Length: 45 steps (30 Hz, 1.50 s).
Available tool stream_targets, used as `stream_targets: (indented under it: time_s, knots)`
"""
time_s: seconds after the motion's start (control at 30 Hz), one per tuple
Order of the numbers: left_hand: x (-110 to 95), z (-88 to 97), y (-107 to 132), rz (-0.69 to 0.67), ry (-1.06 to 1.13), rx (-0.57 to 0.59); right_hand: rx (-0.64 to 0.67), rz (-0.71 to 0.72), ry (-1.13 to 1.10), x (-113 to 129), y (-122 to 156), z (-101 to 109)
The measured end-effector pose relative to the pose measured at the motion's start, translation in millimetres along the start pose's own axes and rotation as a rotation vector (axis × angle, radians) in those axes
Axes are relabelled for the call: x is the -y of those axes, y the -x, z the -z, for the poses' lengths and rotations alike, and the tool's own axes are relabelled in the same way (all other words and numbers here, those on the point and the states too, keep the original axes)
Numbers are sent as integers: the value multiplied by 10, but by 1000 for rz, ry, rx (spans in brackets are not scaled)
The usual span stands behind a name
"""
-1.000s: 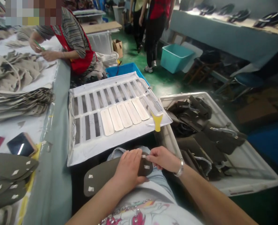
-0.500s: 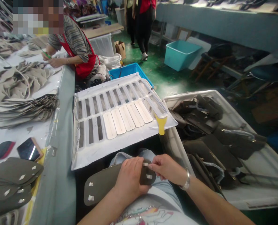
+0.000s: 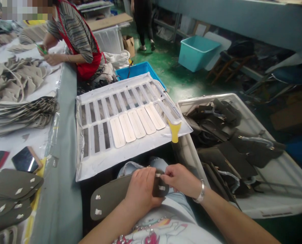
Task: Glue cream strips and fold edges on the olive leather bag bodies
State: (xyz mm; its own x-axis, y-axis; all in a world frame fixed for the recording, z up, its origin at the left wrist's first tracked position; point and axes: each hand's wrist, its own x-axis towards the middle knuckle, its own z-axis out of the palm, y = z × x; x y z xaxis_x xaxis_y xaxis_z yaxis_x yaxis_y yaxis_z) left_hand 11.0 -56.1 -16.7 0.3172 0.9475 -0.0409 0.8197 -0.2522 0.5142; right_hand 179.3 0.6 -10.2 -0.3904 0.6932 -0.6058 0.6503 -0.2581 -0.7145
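A dark olive oblong panel [image 3: 108,195] with rounded corners rests on my lap, small white tabs near its ends. My left hand [image 3: 142,188] is closed around the panel right of its middle, thumb along the near edge. At the panel's right end, my right hand [image 3: 180,179] is pinched at the far white tab [image 3: 158,175]; its fingertips partly hide the tab. Beyond my knees lies a white slotted rack [image 3: 97,161], with several cream rounded strips [image 3: 127,127] side by side in the nearer row. A yellow scraper-like piece [image 3: 175,132] sits at its right corner.
On the left table [image 3: 49,145] are similar olive panels [image 3: 5,186], a phone [image 3: 26,159] and stacked grey pieces [image 3: 21,117]. To the right, a white crate [image 3: 280,203] holds dark bags [image 3: 232,162]. A co-worker in a red apron [image 3: 88,66] sits at the table, holding something green.
The view has shifted slightly, so the surroundings sit a little higher and further left. My hands keep nearly the same hold on the panel. A person in the background has walked on.
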Motion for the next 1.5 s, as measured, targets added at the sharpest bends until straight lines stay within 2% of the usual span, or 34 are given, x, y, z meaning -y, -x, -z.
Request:
stream_targets:
  time_s: [0.1,0.33,0.53,0.73,0.83,0.9,0.97,1.0,1.07,1.1,1.13,1.2,1.27,1.37,1.5]
  knots:
    - [44,19,45,-60,-21,4,-28,-3,39,12,8,-13]
    - [66,157,211,-323,-70,-9,-58,2,101,0,31,-44]
    - [38,145,214,-304,-115,17,-161,145,287,-18,38,-28]
    - [10,143,198,-248,-123,12,-243,162,256,-62,24,-55]
    - [26,213,288,-234,-97,21,-262,175,227,-125,29,-50]
    - [99,298,447,-214,-69,-10,-273,239,230,-139,65,-32]
    - [235,408,690,-102,-30,-165,-320,370,322,-88,120,-34]
    - [321,469,833,16,-2,-280,-353,454,398,-32,143,-53]
    - [508,586,1133,337,78,-497,-378,624,558,132,152,-144]
    - [600,636,1273,502,137,-556,-362,706,621,233,134,-221]
    - [687,674,1399,644,212,-571,-329,785,669,339,102,-321]
    - [833,709,1587,816,392,-513,-229,928,739,550,11,-577]
    - [929,689,1680,862,561,-455,-133,1016,795,726,-92,-867]
    - [990,620,1688,840,723,-451,-34,1037,860,878,-225,-1227]
    - [1033,584,1634,828,796,-471,-1,1008,900,927,-307,-1423]
